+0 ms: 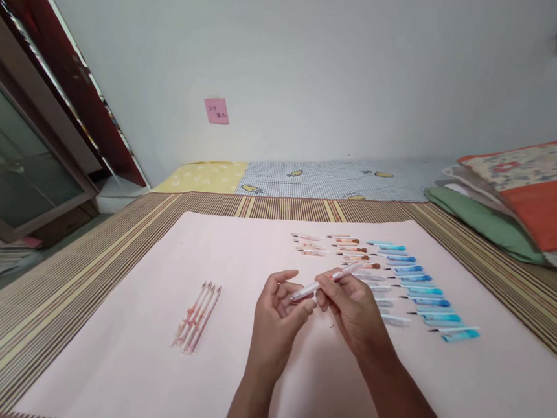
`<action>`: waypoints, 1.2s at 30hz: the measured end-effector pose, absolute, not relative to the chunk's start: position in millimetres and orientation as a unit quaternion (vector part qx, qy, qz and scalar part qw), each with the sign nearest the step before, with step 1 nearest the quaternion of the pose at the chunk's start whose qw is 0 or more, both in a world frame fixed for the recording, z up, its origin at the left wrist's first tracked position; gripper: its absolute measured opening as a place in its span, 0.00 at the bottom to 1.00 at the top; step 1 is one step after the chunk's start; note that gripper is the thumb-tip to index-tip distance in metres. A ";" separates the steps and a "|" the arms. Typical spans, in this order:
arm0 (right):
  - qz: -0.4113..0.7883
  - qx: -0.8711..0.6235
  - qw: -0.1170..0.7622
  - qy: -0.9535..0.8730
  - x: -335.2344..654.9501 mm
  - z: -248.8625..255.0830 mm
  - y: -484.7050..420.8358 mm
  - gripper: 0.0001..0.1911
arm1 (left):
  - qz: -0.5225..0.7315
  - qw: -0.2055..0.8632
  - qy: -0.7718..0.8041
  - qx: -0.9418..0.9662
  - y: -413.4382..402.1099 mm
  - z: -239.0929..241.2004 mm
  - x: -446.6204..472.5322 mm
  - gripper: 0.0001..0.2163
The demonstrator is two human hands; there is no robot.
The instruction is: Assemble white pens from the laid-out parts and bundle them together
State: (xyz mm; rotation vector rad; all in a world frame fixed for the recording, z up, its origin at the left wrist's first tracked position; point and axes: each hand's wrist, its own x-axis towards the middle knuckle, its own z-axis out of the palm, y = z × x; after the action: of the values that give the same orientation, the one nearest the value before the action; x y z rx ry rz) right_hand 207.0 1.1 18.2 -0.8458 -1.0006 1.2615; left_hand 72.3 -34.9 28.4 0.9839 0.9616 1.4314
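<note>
My right hand (348, 306) pinches a slim pale pink-and-white pen (305, 292) near its middle. The pen slants, its lower end pointing left toward my other palm. Cupped around that end is my left hand (273, 319), thumb and index finger apart; whether it touches the pen is hard to see. Beyond my right hand lie rows of disassembled pens: blue barrels (439, 302) with thin refills, brown-ended pieces (353, 249), and clear parts (309, 245), some hidden by the hand. To the left, several assembled pink pens (199, 316) lie side by side.
A pale pink sheet (139, 353) covers much of the striped mat (81, 283). Folded cushions and cloths (528, 192) are stacked at the right. Patterned fabric (310, 179) runs along the wall, which bears a pink note (217, 110). A glass-fronted cabinet (15, 147) stands left.
</note>
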 end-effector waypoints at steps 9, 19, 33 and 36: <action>0.480 -0.385 0.613 -0.495 212.3 29.2 -1.5 0.15 | 0.586 0.592 0.388 0.394 -30.7 22.5 65.7 0.13; 0.573 -0.360 0.615 -0.404 208.6 26.3 -0.9 0.17 | 0.617 0.484 0.443 0.435 -35.1 27.4 76.5 0.13; 0.581 -0.354 0.612 -0.403 202.4 25.1 -1.2 0.18 | 0.607 0.436 0.469 0.471 -36.2 26.3 70.8 0.11; 0.564 -0.366 0.614 -0.413 203.8 24.9 -1.0 0.17 | 0.572 0.538 0.442 0.433 -31.8 22.4 71.1 0.15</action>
State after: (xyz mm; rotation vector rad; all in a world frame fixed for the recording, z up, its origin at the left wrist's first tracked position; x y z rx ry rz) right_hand 203.8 -1.0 24.9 -0.8430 -0.9529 1.3011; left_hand 71.1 -31.8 22.4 1.0309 1.0517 1.3617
